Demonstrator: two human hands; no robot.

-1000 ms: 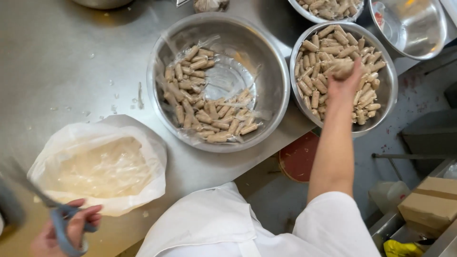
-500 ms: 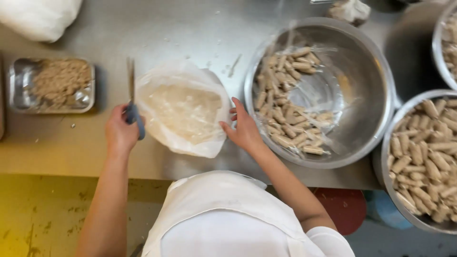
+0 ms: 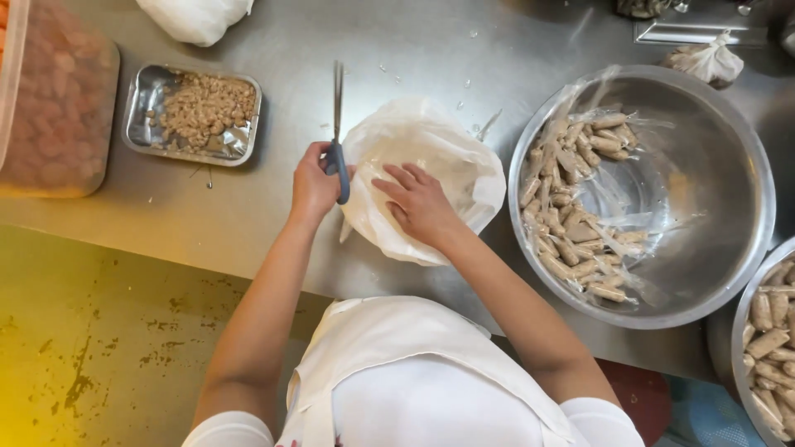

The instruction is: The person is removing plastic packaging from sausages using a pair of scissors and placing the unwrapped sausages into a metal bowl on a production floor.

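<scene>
Bag (image 3: 451,157) sits mid-counter on the steel table (image 3: 397,41), a white plastic one lying open with something pale inside. Right hand (image 3: 421,203) lies flat on top of it, fingers spread, pressing it down. Left hand (image 3: 313,184) is just left of the bag, closed around the blue handles of the scissors (image 3: 338,124), blades together and pointing away toward the far side. Right of the bag, almost touching it, is a big steel bowl (image 3: 729,248) with a curve of small pale sausages (image 3: 571,240) tangled in clear plastic film. A second bowl (image 3: 741,331) of the same sausages pokes in at the near right edge. Off to the left there's a small metal tray (image 3: 141,99) of crumbly brownish bits, and left of that a plastic tub (image 3: 58,116) of reddish stuff. Another white bag (image 3: 195,16) sits at the far edge.
</scene>
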